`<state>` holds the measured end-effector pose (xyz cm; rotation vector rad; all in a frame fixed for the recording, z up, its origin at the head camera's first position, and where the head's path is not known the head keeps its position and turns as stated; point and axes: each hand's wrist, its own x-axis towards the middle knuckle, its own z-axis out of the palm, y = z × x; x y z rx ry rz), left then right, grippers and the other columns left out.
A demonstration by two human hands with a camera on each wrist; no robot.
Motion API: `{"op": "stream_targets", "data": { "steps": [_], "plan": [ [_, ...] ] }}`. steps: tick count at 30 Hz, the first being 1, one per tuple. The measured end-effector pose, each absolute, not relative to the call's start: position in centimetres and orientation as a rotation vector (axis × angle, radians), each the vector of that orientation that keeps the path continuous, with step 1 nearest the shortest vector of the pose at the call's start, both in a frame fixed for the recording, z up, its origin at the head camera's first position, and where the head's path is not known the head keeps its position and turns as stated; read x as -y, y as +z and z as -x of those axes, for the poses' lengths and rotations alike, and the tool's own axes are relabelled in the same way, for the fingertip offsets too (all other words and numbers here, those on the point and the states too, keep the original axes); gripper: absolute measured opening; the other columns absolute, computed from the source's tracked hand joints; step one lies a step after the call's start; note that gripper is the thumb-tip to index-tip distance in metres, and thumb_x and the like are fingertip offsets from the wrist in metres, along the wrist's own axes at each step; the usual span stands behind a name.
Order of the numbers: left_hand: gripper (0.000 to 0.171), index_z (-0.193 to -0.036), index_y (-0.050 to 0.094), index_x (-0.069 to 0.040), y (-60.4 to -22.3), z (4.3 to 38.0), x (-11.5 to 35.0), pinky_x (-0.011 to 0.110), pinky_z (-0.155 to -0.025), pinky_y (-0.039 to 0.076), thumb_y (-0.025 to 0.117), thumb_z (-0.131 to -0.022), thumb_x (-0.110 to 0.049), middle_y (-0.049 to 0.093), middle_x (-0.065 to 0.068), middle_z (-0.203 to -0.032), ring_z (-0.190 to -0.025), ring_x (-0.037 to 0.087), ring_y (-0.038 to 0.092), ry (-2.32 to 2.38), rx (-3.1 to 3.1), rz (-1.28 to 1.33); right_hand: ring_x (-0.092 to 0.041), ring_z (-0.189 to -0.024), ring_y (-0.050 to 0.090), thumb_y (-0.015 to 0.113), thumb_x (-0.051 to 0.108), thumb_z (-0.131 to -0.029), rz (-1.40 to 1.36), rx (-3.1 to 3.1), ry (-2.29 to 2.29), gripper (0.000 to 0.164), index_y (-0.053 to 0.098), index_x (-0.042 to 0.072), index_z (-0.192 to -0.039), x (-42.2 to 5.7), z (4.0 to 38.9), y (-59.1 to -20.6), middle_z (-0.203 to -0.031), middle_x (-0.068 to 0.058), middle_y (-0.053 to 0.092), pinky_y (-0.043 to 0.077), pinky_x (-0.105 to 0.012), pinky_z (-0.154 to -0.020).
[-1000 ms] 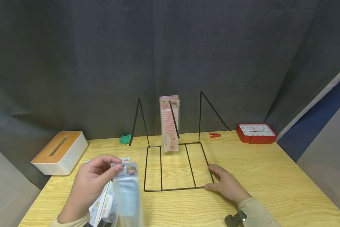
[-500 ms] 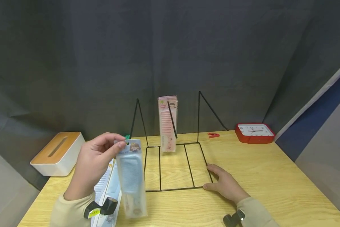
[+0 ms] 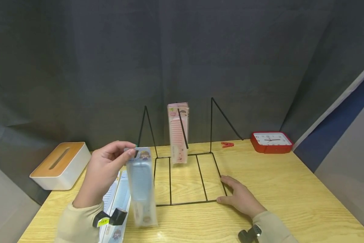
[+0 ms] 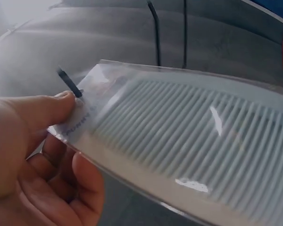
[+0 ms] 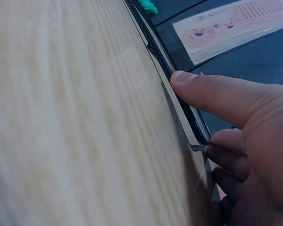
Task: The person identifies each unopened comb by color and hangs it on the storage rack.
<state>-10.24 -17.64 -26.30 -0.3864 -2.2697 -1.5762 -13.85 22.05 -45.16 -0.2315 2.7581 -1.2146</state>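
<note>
My left hand (image 3: 106,167) pinches the top of a bagged blue comb (image 3: 140,185) between thumb and fingers. The package hangs upright at the left hook (image 3: 141,126) of a black wire display rack (image 3: 188,203). In the left wrist view, the dark hook tip (image 4: 70,83) pokes through the package beside my thumb. Bagged pink combs (image 3: 177,135) hang on the middle hook, while the right hook (image 3: 228,119) carries nothing. At the rack's front right corner, my right hand (image 3: 241,197) holds the frame, thumb on the front bar and fingers along the side.
More bagged blue combs (image 3: 121,194) lie on the table below my left wrist. A white tissue box with a wooden lid (image 3: 60,165) stands at the left. Behind the rack on the right are a red clip (image 3: 227,144) and a red clock (image 3: 271,143).
My left hand has lifted the bagged blue comb up and slightly right to the left hook, whose tip now shows in the package's hole. My right hand stays at the rack's corner.
</note>
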Motion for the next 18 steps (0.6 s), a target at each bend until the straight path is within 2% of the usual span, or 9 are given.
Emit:
{"op": "stream_targets", "data": {
  "steps": [5, 9, 13, 18],
  "plan": [
    [0.026, -0.112, 0.071, -0.013, -26.3, 13.2, 17.6, 0.025, -0.066, 0.050, 0.069, -0.097, -0.033, 0.063, 0.008, -0.091, -0.082, 0.021, 0.054, -1.530, 2.349, 0.327, -0.043, -0.147, 0.028, 0.085, 0.044, -0.078, 0.220, -2.764, -1.195, 0.090, 0.045, 0.006, -0.150, -22.1, 13.9, -45.2, -0.158, -0.016, 0.038, 0.025, -0.062, -0.117],
    [0.029, -0.115, 0.070, -0.015, -25.9, 16.2, 17.3, 0.025, -0.069, 0.051, 0.068, -0.097, -0.038, 0.062, 0.007, -0.098, -0.088, 0.020, 0.054, -1.530, 2.375, 0.286, -0.042, -0.147, 0.028, 0.085, 0.044, -0.078, 0.215, -2.767, -1.195, 0.090, 0.046, 0.006, -0.150, -22.2, 13.9, -45.2, -0.158, -0.016, 0.039, 0.025, -0.061, -0.117],
    [0.030, -0.117, 0.070, -0.012, -25.5, 19.0, 17.2, 0.024, -0.074, 0.051, 0.068, -0.097, -0.035, 0.062, 0.006, -0.102, -0.093, 0.019, 0.053, -1.533, 2.373, 0.259, -0.042, -0.147, 0.027, 0.085, 0.042, -0.079, 0.211, -2.751, -1.216, 0.088, 0.047, 0.006, -0.149, -22.2, 13.8, -45.2, -0.158, -0.015, 0.039, 0.025, -0.061, -0.117],
    [0.029, -0.118, 0.070, -0.011, -25.0, 22.0, 17.2, 0.025, -0.072, 0.046, 0.067, -0.098, -0.032, 0.061, 0.004, -0.101, -0.093, 0.016, 0.050, -1.485, 2.369, 0.262, -0.041, -0.147, 0.027, 0.085, 0.040, -0.079, 0.212, -2.742, -1.234, 0.087, 0.047, 0.006, -0.149, -22.0, 13.8, -45.2, -0.158, -0.015, 0.039, 0.024, -0.060, -0.118]
  ]
}}
